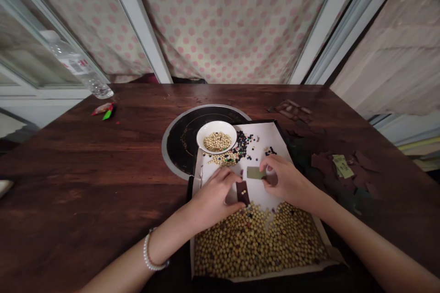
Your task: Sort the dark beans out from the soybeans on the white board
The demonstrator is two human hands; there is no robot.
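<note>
My left hand [211,197] reaches over the tray from the left, with its thumb and index finger curved around opposite ends of a dark brown card [242,187]. A few pale beads lie on that card. My right hand [287,183] pinches the right end of a flat green card [254,173] between thumb and fingers. Both cards are over the white floor of the shallow black-edged tray [266,132]. Many yellowish beads [254,242] fill the tray's near half. Black and coloured beads [243,143] lie scattered toward its far end.
A white bowl [216,125] with pale beads stands at the tray's far left, by a round black inset [178,142] in the table. Brown scraps [360,167] and a yellow-green label [343,166] lie right. A plastic bottle [77,66] and red wrapper [102,108] are far left.
</note>
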